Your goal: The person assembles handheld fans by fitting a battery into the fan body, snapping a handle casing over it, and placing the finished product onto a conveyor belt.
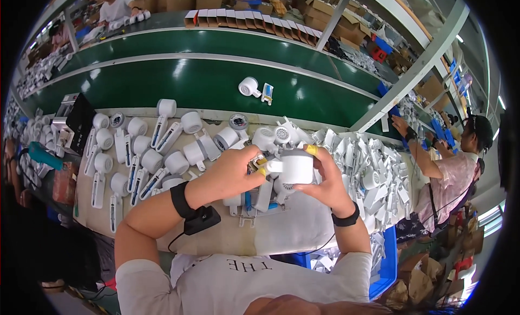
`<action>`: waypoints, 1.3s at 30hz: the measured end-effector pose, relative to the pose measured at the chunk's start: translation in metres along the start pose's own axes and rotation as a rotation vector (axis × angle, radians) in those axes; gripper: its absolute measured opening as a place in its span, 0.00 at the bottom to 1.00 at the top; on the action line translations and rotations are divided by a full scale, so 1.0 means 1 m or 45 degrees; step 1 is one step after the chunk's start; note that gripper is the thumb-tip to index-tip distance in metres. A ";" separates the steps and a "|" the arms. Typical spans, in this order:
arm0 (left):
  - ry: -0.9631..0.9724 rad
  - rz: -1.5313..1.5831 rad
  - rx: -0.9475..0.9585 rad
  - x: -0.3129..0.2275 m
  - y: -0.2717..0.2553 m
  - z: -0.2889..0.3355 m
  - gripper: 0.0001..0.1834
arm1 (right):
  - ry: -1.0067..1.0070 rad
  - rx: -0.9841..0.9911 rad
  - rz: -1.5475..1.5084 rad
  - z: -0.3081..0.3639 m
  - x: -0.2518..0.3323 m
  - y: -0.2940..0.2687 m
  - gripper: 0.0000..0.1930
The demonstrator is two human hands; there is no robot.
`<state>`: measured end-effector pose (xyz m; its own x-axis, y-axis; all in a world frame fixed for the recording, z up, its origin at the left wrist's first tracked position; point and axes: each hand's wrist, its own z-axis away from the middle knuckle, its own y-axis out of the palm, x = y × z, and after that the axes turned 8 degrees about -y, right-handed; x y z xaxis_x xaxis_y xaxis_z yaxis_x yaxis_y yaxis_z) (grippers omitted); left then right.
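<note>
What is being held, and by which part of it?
A white, cylinder-headed, plastic-looking device: the right grip spans its round head; the left grip is at its narrow neck.

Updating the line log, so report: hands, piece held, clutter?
Left hand and right hand both gripping. White drum-headed unit held between them. Loose white parts crowding both sides.

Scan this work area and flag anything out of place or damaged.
A white round unit, with a small blue-and-white piece beside it, lies on the green surface, apart from the similar units crowding the table. That separation looks odd, though possibly deliberate. No clear damage shows.
</note>
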<state>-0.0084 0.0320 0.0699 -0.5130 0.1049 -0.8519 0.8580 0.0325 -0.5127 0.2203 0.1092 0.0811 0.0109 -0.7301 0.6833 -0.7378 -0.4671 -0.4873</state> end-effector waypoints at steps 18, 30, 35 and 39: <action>-0.010 0.019 0.177 0.007 0.021 -0.002 0.15 | -0.071 0.630 0.155 -0.044 0.004 -0.027 0.20; -0.011 1.439 0.219 0.008 0.020 -0.008 0.15 | 0.602 0.071 0.169 0.007 -0.052 -0.042 0.24; 0.053 1.464 0.014 0.022 0.010 -0.015 0.17 | 0.584 0.110 1.146 0.048 -0.085 -0.008 0.27; -0.216 1.368 0.135 0.028 0.011 -0.009 0.17 | 0.947 0.030 0.811 0.048 -0.089 -0.013 0.24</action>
<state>-0.0131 0.0438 0.0410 0.4987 -0.1116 -0.8596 0.8575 -0.0811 0.5080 0.2610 0.1562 0.0011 -0.8189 -0.3519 0.4534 -0.4447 -0.1104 -0.8889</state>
